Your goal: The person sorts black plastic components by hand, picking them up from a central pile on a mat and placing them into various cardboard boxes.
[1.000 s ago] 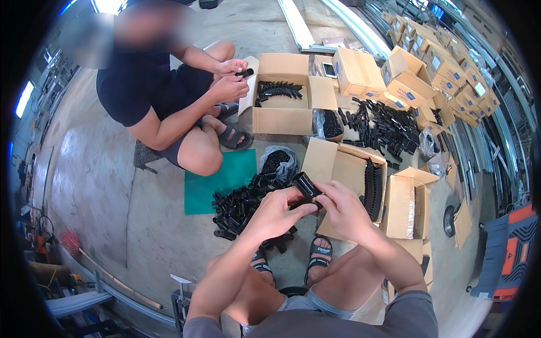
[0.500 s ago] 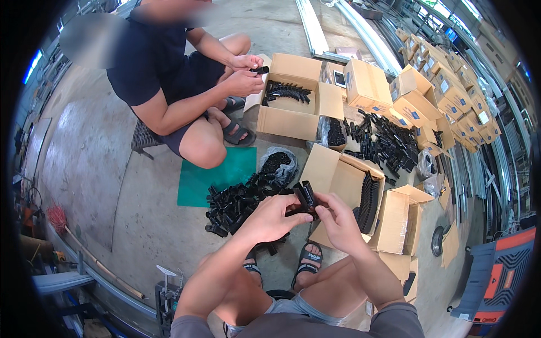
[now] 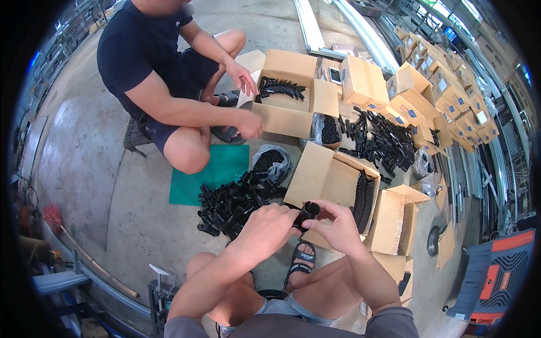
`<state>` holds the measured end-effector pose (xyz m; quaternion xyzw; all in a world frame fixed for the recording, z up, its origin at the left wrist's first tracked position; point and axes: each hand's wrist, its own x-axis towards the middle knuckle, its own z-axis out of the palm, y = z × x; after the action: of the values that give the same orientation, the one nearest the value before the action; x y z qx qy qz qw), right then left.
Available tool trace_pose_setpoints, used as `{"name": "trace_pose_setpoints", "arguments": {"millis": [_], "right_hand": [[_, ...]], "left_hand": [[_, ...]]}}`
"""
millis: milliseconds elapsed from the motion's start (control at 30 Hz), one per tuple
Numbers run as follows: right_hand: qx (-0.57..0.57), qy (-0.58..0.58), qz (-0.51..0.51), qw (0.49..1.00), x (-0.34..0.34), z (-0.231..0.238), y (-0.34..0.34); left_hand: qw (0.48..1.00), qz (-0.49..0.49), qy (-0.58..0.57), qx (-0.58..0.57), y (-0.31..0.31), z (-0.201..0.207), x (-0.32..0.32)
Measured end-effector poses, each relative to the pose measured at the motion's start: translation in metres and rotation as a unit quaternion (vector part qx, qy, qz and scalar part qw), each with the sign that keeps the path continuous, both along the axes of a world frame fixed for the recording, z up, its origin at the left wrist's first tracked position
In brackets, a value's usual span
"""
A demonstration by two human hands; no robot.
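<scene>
Both of my hands hold one small black plastic tube part (image 3: 307, 213) in front of my knees. My left hand (image 3: 270, 224) grips its lower end and my right hand (image 3: 336, 224) pinches its upper end. Just left of my hands, a pile of the same black parts (image 3: 231, 201) lies on the concrete floor. Right behind my hands stands an open cardboard box (image 3: 332, 180) with black parts stacked in a row along its right side.
A person in dark clothes (image 3: 163, 73) squats opposite, hands at another open box (image 3: 293, 96) of black parts. Also there: a green mat (image 3: 217, 169), a plastic bag of parts (image 3: 270, 160), a loose heap of parts (image 3: 383, 141), stacked cartons (image 3: 445, 90).
The black part has turned more upright between my hands. The person opposite has put their part down and lowered both hands to the box. The view has shifted closer.
</scene>
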<state>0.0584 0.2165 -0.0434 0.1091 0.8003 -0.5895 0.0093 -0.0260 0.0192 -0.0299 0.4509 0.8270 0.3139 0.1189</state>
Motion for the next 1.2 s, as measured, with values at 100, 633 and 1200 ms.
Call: {"name": "trace_pose_setpoints", "arguments": {"millis": [100, 633, 1200], "right_hand": [[0.005, 0.006, -0.014, 1.0, 0.001, 0.002, -0.003], [-0.329, 0.044, -0.136, 0.933, 0.003, 0.012, -0.004], [-0.389, -0.003, -0.102, 0.916, 0.003, 0.003, -0.011]], "left_hand": [[1.0, 0.01, 0.027, -0.011, 0.0, 0.004, 0.0], [0.751, 0.124, -0.509, 0.403, 0.015, 0.001, 0.015], [0.736, 0.176, -0.466, 0.459, 0.013, -0.008, 0.02]]}}
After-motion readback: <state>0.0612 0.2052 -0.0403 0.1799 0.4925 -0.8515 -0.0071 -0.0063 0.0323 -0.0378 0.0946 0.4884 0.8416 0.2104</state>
